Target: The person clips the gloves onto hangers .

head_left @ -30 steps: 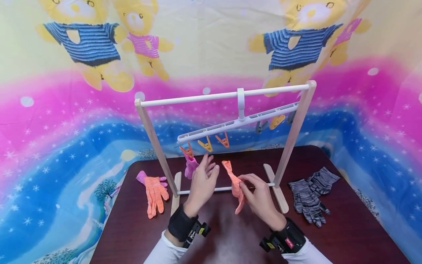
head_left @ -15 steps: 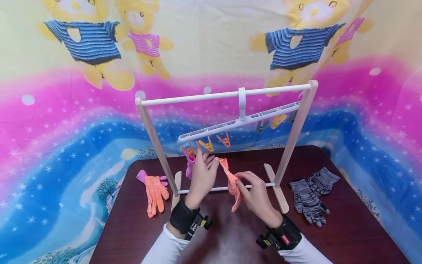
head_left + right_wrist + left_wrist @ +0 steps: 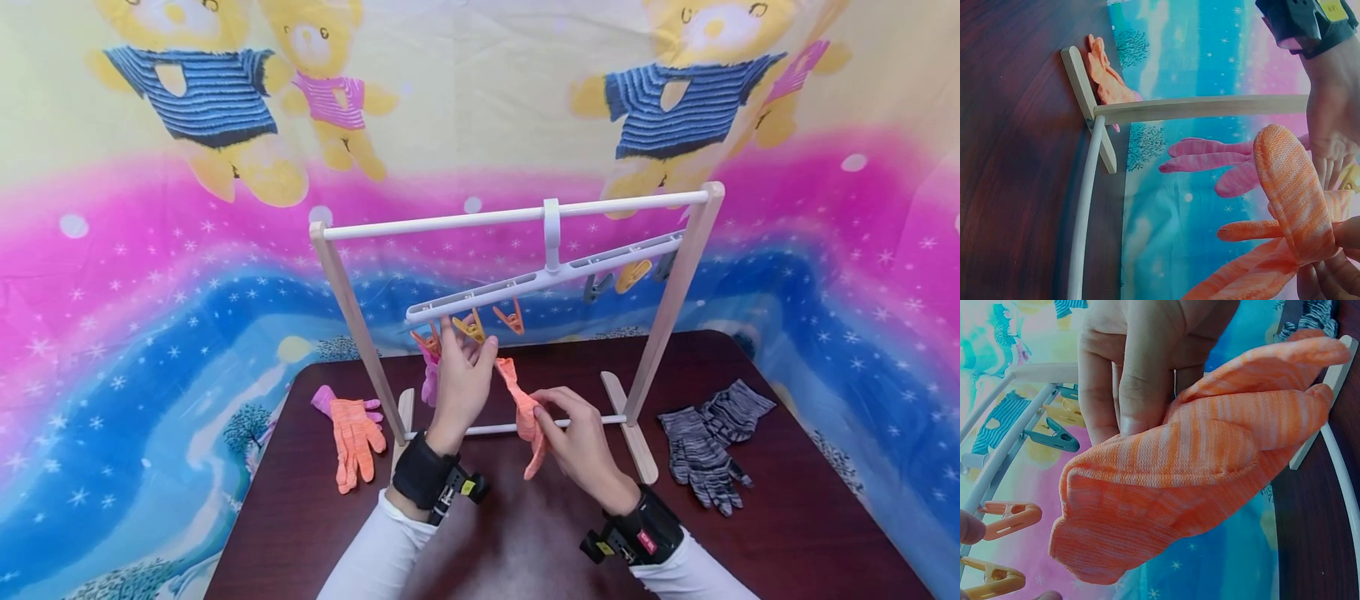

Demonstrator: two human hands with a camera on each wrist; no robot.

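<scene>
My right hand pinches an orange knit glove between thumb and fingers. The glove's cuff points up toward the hanger, and its fingers droop. In the left wrist view the glove fills the middle, gripped from above. My left hand is raised at a yellow clothespin on the white hanger, its fingers around the pin and its thumb apart from it. To the left, a pink glove hangs from an orange clothespin, partly hidden by that hand. Another orange clothespin hangs to the right.
The tilted hanger hooks over the top bar of a wooden rack. Grey and yellow clothespins hang at its right end. An orange glove overlaps a pink one at left; black-and-grey gloves lie at right on the dark table.
My left hand has risen, bringing its fingers up around the yellow clothespin. My right hand has shifted slightly left with the orange glove, bringing its cuff nearer the left thumb.
</scene>
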